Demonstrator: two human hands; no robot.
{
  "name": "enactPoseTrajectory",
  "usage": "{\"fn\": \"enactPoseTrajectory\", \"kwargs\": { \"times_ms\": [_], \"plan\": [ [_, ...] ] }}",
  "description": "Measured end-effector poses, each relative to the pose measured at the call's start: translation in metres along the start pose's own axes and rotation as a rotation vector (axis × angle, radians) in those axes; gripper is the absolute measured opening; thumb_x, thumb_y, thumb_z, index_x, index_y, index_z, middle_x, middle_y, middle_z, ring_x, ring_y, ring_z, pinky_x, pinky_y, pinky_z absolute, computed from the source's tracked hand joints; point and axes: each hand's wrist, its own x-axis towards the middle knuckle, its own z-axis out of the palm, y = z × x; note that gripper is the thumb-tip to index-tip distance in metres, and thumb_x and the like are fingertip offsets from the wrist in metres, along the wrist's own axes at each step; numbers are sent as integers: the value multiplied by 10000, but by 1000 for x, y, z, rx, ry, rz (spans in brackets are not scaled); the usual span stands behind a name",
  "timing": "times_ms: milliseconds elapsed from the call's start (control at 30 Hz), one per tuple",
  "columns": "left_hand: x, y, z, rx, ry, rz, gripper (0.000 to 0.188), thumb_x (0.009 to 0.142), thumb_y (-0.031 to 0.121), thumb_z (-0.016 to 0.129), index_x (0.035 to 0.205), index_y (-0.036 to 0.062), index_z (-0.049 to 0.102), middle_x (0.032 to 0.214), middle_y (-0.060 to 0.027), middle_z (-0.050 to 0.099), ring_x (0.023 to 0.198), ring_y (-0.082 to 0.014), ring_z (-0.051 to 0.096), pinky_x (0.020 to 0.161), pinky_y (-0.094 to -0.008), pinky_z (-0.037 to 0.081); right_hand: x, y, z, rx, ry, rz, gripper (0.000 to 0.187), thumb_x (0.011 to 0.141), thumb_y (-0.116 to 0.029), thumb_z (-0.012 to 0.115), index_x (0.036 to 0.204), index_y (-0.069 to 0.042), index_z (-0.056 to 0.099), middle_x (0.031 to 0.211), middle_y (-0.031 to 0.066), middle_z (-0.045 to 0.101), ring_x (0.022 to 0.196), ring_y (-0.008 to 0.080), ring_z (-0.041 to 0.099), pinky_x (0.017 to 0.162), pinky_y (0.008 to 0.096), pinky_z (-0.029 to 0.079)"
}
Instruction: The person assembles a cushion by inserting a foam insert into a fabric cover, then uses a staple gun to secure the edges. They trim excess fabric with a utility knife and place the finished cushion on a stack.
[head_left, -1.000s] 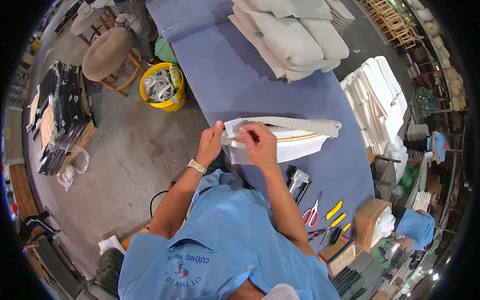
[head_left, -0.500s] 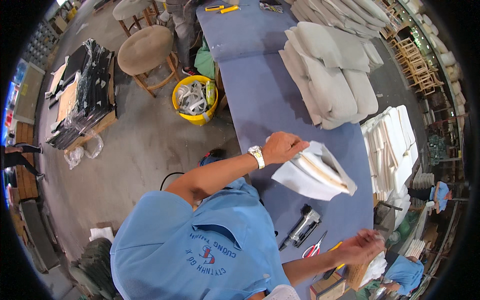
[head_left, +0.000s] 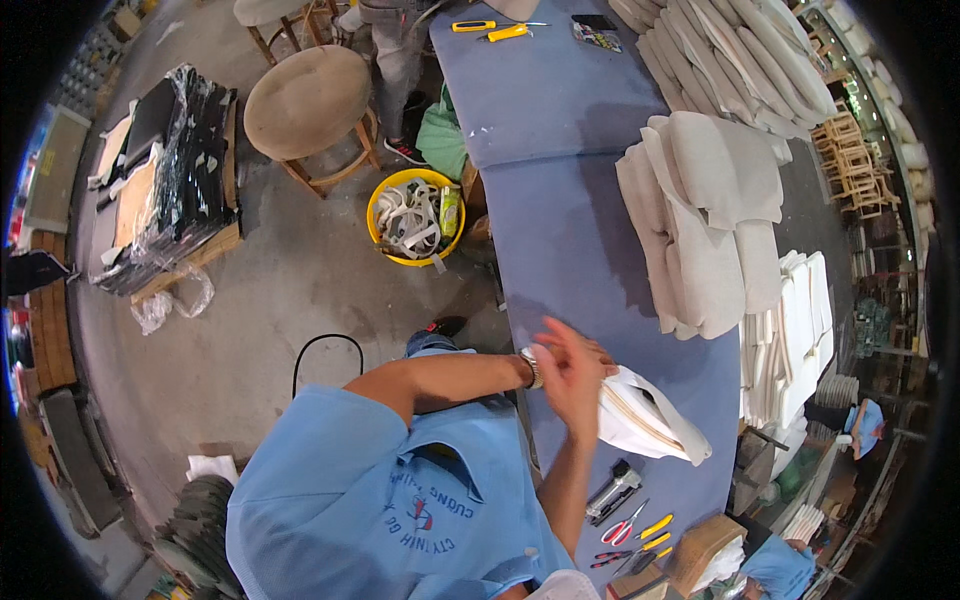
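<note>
A white fabric piece with a tan strip along its fold (head_left: pixel 650 415) is tilted over the blue-covered table (head_left: pixel 570 240). My left hand (head_left: pixel 600 358), with a metal watch at its wrist, is closed on the piece's near-left corner; its fingers are partly hidden. In front of it, my right hand (head_left: pixel 568 385) is raised across the left wrist with its fingers apart, holding nothing I can see. Closer to me on the table lie a grey and black staple gun (head_left: pixel 613 492), red-handled scissors (head_left: pixel 622 528) and several yellow-handled tools (head_left: pixel 655 530).
Folded beige covers (head_left: pixel 700 230) are stacked on the table's right side. White panels (head_left: pixel 790 340) stand stacked beyond that edge. A cardboard box (head_left: pixel 705 553) is at the lower right. On the floor to the left are a yellow bucket of strips (head_left: pixel 415 215) and a round stool (head_left: pixel 307 103).
My right hand has come from the lower right to beside my left hand. The left hand and white piece have shifted lower in the picture; the whole view has moved too.
</note>
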Motion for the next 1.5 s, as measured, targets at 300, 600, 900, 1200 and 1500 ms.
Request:
{"fn": "enactPoseTrajectory", "kwargs": {
  "times_ms": [300,600,900,1200,1500],
  "plan": [
    [34,-25,3,185,-209,-117,384,1062,298,453,989,30,719,986,-222,719,887,-431,672,807,-508,539,-103,-125,-108,301,754,-606,284,922,-267,730,1016,-17,635,760,106,702,582,186,636,539,304,512],
    [10,-33,-20,55,-252,-159,485,1083,380,464,1207,-44,663,1155,-236,700,1032,-377,692,885,-415,529,-116,-175,-102,214,1040,-766,202,911,-207,792,1082,-217,685,684,90,675,440,150,502,372,234,304],
    [-6,-1,-12,69,-250,-64,588,1099,422,365,1234,-66,662,1232,-221,697,1177,-380,644,1026,-437,468,-210,-95,-135,231,1400,-611,115,976,-110,658,1059,-50,606,711,115,653,524,188,555,468,297,462],
    [-17,-9,18,-61,184,-294,645,1119,364,251,1114,-94,704,1193,-230,712,1134,-328,656,1036,-423,473,-351,295,-97,-313,1136,934,534,835,-206,793,1298,-36,588,1088,158,660,1005,356,652,887,457,533],
    [-34,9,28,-137,286,-308,681,1118,462,265,1272,-77,650,1445,-230,570,1352,-312,518,1179,-433,354,-342,352,-94,-506,1072,892,683,793,-350,838,1358,-76,570,1230,151,635,1179,364,584,983,513,433]
  ]
}}
